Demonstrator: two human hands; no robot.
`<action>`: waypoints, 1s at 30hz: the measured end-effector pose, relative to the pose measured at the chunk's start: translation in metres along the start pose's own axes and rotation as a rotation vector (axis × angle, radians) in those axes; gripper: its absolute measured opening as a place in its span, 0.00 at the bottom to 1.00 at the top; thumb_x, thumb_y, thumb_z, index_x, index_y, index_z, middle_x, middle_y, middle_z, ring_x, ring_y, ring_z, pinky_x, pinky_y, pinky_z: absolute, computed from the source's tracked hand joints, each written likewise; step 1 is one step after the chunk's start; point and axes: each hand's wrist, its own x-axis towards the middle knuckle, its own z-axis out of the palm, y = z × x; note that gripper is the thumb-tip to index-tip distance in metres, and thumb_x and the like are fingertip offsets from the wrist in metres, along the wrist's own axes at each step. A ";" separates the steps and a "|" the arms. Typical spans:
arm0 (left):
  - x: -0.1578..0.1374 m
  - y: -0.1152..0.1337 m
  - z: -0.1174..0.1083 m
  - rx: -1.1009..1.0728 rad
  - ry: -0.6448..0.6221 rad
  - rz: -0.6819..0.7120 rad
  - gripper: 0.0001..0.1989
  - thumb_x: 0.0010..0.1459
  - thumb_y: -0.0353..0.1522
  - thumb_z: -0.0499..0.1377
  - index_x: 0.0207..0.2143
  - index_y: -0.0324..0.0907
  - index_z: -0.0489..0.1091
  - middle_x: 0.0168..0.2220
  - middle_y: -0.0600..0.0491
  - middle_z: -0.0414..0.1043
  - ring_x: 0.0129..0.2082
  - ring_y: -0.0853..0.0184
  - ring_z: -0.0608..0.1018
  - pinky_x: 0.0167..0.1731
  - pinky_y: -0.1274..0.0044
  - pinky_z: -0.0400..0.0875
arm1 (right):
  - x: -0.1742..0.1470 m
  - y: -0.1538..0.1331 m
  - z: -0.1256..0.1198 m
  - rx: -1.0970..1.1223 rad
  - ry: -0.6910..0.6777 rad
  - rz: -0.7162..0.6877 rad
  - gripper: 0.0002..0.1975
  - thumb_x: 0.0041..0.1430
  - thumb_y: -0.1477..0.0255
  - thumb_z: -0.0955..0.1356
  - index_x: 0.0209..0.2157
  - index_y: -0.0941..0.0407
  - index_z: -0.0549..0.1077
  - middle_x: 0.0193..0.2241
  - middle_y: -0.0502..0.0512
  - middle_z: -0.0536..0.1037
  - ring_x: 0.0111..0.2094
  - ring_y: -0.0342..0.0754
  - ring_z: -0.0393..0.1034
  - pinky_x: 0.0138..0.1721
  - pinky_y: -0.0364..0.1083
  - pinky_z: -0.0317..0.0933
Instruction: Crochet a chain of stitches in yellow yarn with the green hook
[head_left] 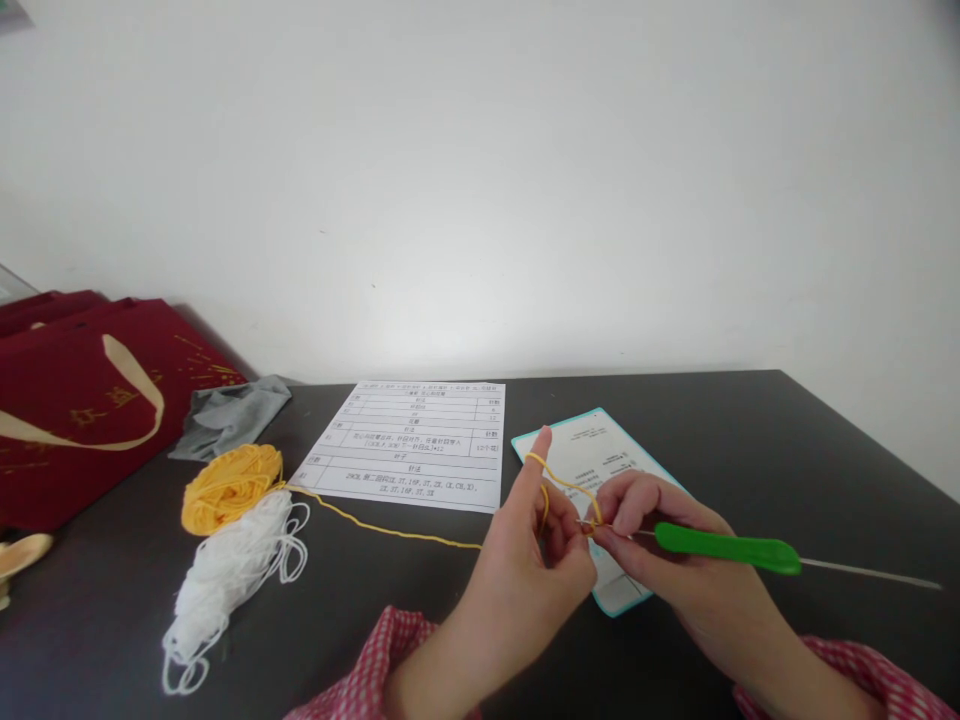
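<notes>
My left hand is closed in a pinch on yellow yarn, its index finger raised with the strand looped over it. My right hand grips a crochet hook with a green handle, whose thin metal shaft sticks out to the right. The hook's tip meets the yarn between the two hands, where fingertips nearly touch. Fingers partly hide the small loop there. From the yellow yarn ball on the left, a strand runs across the table to my left hand.
White yarn lies beside the yellow ball. A printed sheet rests behind my hands, and a blue-edged card lies beneath them. Red gift bags, a grey pouch and a wooden object are at left on the dark table.
</notes>
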 end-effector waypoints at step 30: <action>-0.068 0.042 -0.147 0.462 0.138 -0.210 0.20 0.57 0.42 0.64 0.53 0.61 0.74 0.63 0.53 0.69 0.64 0.45 0.67 0.50 0.57 0.75 | 0.011 -0.004 -0.031 0.125 -0.464 0.083 0.14 0.46 0.84 0.72 0.19 0.55 0.67 0.25 0.50 0.76 0.25 0.43 0.69 0.26 0.42 0.63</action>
